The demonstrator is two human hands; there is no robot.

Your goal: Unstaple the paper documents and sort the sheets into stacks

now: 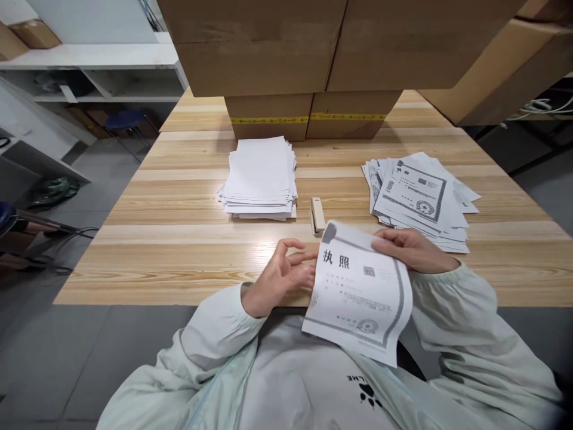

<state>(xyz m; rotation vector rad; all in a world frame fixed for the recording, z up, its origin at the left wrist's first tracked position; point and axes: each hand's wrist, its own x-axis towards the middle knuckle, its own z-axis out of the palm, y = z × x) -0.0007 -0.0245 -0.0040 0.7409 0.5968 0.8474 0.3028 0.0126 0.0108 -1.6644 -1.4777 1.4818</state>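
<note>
A printed certificate sheet [358, 298] hangs tilted over the table's front edge, slightly curved. My right hand [414, 248] pinches its upper right edge, thumb on top. At the sheet's left edge is my left hand [286, 272], its fingers apart; some fingertips reach the paper's edge, and whether they touch it I cannot tell. Just beyond the sheet a cream stapler [317, 216] lies on the table. To the right is a fanned, untidy pile of printed certificates [414, 194]. A stack of white paper [259, 173], blank side up, sits left of the stapler.
Large cardboard boxes [268, 48] stand stacked at the back of the wooden table [170, 239], the lower ones banded with yellow tape. Another cardboard box [501, 71] is at the back right. White shelving [111, 57] and a blue stool [125, 119] are off to the left.
</note>
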